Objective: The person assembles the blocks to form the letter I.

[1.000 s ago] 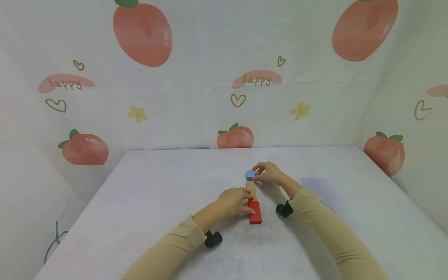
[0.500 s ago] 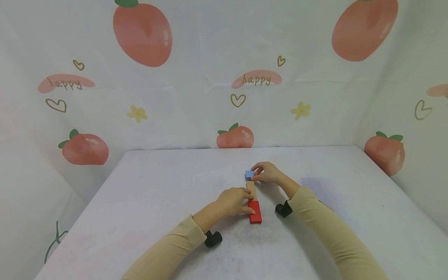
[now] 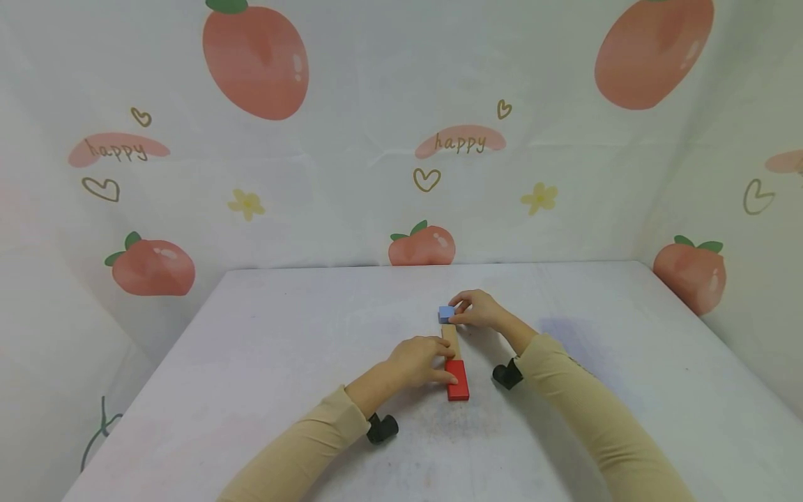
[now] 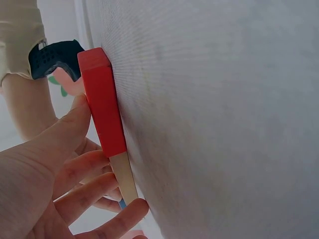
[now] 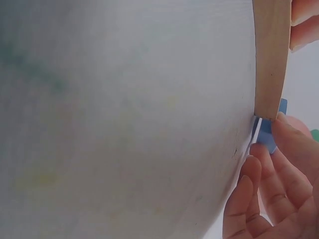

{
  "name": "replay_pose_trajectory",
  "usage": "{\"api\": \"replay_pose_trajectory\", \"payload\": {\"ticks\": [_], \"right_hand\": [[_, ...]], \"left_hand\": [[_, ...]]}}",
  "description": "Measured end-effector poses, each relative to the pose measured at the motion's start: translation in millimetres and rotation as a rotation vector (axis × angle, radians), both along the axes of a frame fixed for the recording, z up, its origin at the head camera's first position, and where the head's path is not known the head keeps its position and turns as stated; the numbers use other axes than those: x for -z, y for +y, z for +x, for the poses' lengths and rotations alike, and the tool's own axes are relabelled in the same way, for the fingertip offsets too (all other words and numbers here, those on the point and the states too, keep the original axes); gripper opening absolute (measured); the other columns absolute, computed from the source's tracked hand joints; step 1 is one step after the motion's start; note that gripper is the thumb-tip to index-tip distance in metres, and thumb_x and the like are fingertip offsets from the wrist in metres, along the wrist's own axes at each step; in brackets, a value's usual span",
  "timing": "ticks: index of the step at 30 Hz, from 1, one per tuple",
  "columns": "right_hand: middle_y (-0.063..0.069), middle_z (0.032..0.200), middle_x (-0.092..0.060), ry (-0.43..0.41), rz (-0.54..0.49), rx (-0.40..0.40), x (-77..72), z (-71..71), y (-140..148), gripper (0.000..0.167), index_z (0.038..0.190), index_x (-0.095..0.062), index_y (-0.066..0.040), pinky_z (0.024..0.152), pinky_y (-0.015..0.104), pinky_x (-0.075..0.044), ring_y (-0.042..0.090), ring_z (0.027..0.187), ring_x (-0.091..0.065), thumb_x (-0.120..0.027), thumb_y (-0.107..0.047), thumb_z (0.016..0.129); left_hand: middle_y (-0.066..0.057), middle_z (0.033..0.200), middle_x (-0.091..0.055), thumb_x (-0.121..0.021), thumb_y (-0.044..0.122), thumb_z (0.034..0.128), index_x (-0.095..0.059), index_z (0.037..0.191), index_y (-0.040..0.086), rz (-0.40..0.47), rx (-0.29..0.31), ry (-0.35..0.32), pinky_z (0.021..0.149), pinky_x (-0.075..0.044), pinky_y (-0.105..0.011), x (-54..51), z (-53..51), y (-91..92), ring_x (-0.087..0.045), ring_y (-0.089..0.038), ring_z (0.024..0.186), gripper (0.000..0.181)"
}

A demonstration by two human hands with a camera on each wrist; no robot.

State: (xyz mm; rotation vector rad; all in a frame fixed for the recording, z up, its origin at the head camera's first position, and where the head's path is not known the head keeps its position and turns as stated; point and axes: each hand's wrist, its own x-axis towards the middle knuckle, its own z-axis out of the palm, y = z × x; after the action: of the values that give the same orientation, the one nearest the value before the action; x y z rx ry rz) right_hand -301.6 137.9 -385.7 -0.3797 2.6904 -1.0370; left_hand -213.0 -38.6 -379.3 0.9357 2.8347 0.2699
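Note:
A red block (image 3: 459, 390), a plain wooden block (image 3: 449, 335) and a small blue block (image 3: 445, 314) lie in a line running away from me. My left hand (image 3: 415, 360) rests along the nearer two: its thumb touches the red block (image 4: 103, 107), and its outstretched fingers touch the wooden block (image 4: 123, 178). At the far end my right hand (image 3: 479, 309) pinches the blue block (image 5: 268, 135) between thumb and fingers. Red and wood meet end to end. A narrow gap shows between the wooden block (image 5: 271, 59) and the blue one.
A white cloth covers the table (image 3: 282, 335), with smudges near the front. Dark wrist cameras hang under the left sleeve (image 3: 307, 446) and the right sleeve (image 3: 596, 411). Behind the table stands a white backdrop (image 3: 351, 90) printed with peaches and hearts.
My right hand and the blue block have shifted slightly to the left. The left hand, the red block and the wooden block have stayed in place.

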Motion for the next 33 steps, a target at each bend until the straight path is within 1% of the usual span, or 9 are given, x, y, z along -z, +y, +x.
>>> {"api": "replay_pose_trajectory", "payload": {"ticks": [4,11,18,28,33], "right_hand": [[0.012,0.090,-0.063,0.004,0.001,-0.006,0.8,-0.6,0.1,0.034,0.111,-0.062,0.000,0.060,0.019,-0.041,0.015,0.075,-0.052,-0.070,-0.015,0.082],[0.012,0.090,-0.064,0.005,0.010,-0.009,0.7,-1.2,-0.1,0.034,0.111,-0.063,0.000,0.061,0.019,-0.041,0.015,0.076,-0.052,-0.070,-0.015,0.081],[0.012,0.090,-0.063,-0.002,0.001,-0.016,1.2,-1.0,0.0,0.035,0.112,-0.062,0.000,0.059,0.019,-0.042,0.013,0.072,-0.052,-0.070,-0.015,0.082],[0.014,0.096,-0.065,-0.015,0.019,-0.017,0.1,-0.3,4.2,0.036,0.114,-0.062,-0.001,0.067,0.021,-0.041,0.017,0.083,-0.053,-0.068,-0.018,0.084],[0.018,0.098,-0.067,0.009,0.006,-0.027,0.4,0.2,7.9,0.034,0.113,-0.062,0.001,0.066,0.020,-0.042,0.017,0.081,-0.054,-0.068,-0.016,0.084]], "left_hand": [[0.002,0.129,-0.060,-0.069,0.045,0.0797,-0.065,0.121,0.019,0.001,0.000,0.001,0.095,-0.049,-0.033,-0.2,0.2,-0.1,-0.056,-0.018,0.120,0.049],[0.002,0.130,-0.059,-0.069,0.046,0.0798,-0.065,0.120,0.019,-0.004,-0.004,-0.006,0.095,-0.049,-0.033,-0.6,0.2,0.3,-0.056,-0.017,0.121,0.048],[0.002,0.129,-0.060,-0.069,0.045,0.0798,-0.065,0.120,0.020,-0.009,-0.002,-0.006,0.095,-0.049,-0.032,-1.1,0.4,0.6,-0.056,-0.017,0.120,0.048],[0.002,0.129,-0.060,-0.069,0.046,0.0796,-0.065,0.121,0.020,-0.012,-0.002,-0.002,0.094,-0.049,-0.033,-0.4,0.1,0.7,-0.056,-0.017,0.120,0.049],[0.002,0.130,-0.060,-0.069,0.046,0.0795,-0.065,0.121,0.020,-0.010,-0.003,0.002,0.095,-0.049,-0.033,1.0,-0.3,0.6,-0.056,-0.017,0.120,0.049]]}}
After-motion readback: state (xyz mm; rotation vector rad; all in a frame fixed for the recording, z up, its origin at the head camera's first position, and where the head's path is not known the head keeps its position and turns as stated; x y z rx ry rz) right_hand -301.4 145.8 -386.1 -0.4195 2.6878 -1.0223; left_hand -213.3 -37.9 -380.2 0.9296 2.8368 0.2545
